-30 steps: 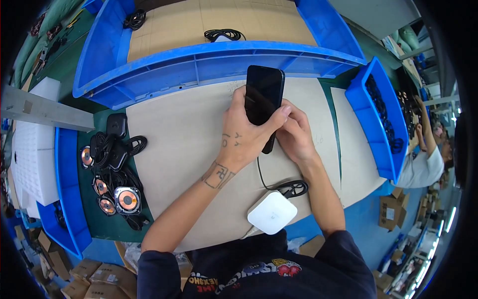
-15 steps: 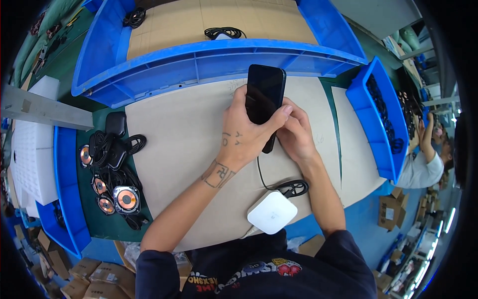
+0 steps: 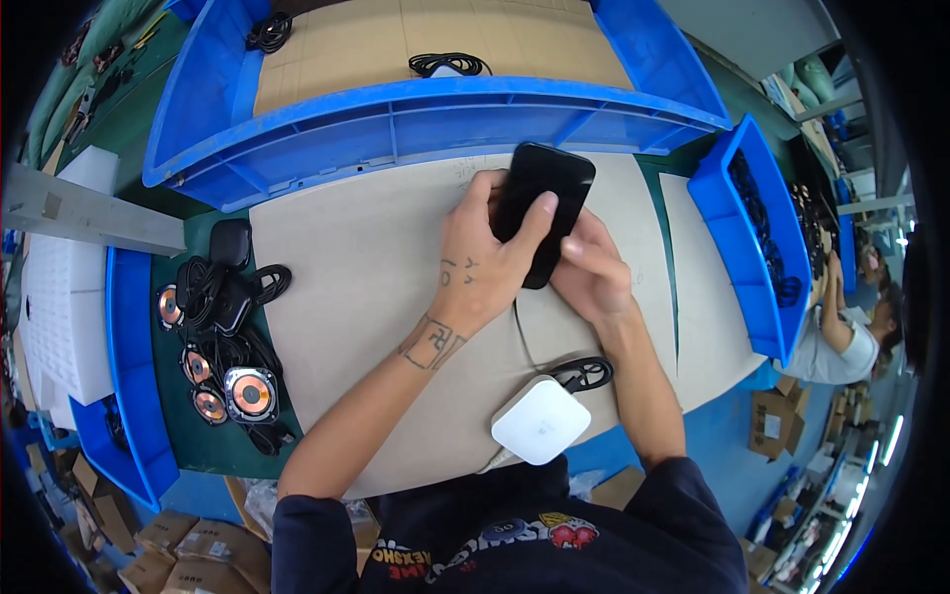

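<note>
A black smartphone [image 3: 554,180], its screen dark, is held above the mat and leans to the right. My left hand [image 3: 487,238] is closed round its left side, with the thumb lying on the screen. At its lower right edge my right hand [image 3: 594,269] is closed too, the thumb by the edge and the other fingers partly hidden behind the phone. A thin dark cable [image 3: 522,342] runs from below my hands to a black cable coil [image 3: 586,373]. Beside that coil, near my body, sits a white rounded-square box [image 3: 540,420].
Beyond the cardboard mat [image 3: 346,297] stands a large blue bin [image 3: 435,134] holding coiled cables. Black devices [image 3: 231,245] with cables and copper-coloured round coils [image 3: 251,394] lie at left. A blue tray [image 3: 762,247] of black parts is at right; another person [image 3: 849,342] works beyond it.
The phone has tilted to the right and its top has come down slightly. My left thumb has moved from the phone's lower right edge up onto the screen. The white box has stayed put.
</note>
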